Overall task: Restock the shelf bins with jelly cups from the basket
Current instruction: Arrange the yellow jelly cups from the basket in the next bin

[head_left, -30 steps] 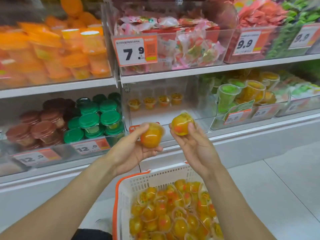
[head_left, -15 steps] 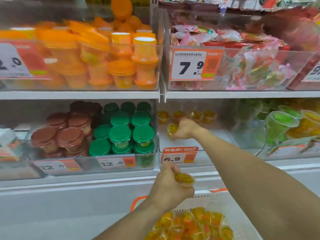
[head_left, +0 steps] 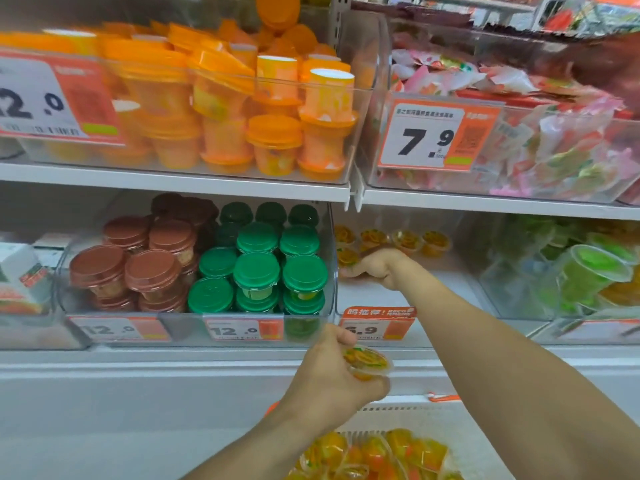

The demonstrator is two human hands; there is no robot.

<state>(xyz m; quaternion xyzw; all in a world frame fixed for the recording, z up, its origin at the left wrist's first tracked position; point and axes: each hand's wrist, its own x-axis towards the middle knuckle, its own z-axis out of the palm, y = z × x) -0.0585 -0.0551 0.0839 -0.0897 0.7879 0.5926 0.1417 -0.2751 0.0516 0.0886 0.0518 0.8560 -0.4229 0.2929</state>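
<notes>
- A shop, in its snack aisle.
- White shelves (head_left: pixel 173 181) carry clear plastic bins (head_left: pixel 367 109) packed with lidded cups (head_left: pixel 256 271) and wrapped sweets (head_left: pixel 554 147).
- Orange price tags (head_left: pixel 438 133) reading 7.9, 12.0 and 6.9 are clipped to the bin fronts.

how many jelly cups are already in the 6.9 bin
5: four in a row along the back, one in front at the left by the right hand, which may hide more.

Jelly cups (head_left: pixel 391 241) line the bin's (head_left: pixel 450 292) back (perhaps five); basket (head_left: pixel 408 415) below.
</notes>
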